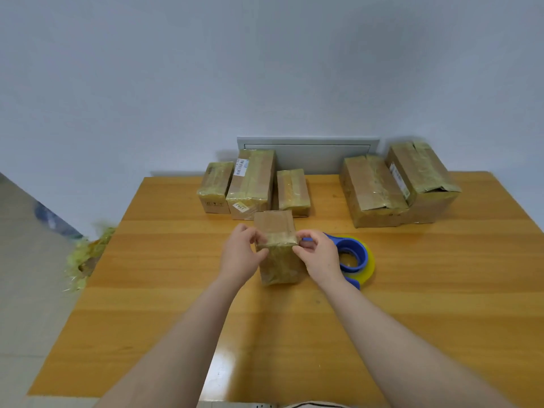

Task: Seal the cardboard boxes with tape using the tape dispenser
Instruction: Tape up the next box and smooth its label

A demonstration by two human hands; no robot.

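A small cardboard box [276, 231] wrapped in yellowish tape stands in the middle of the wooden table [176, 290]. My left hand [243, 254] grips its left upper edge with curled fingers. My right hand [316, 254] pinches its right upper edge. The blue tape dispenser [351, 251] with a yellow-tinted roll lies flat on the table just right of the box, partly hidden behind my right hand.
Three taped boxes [250, 184] stand at the back centre and two larger ones [397, 187] at the back right. A grey panel [309, 154] leans on the wall behind them. Crumpled tape scraps [85, 260] lie on the floor left of the table.
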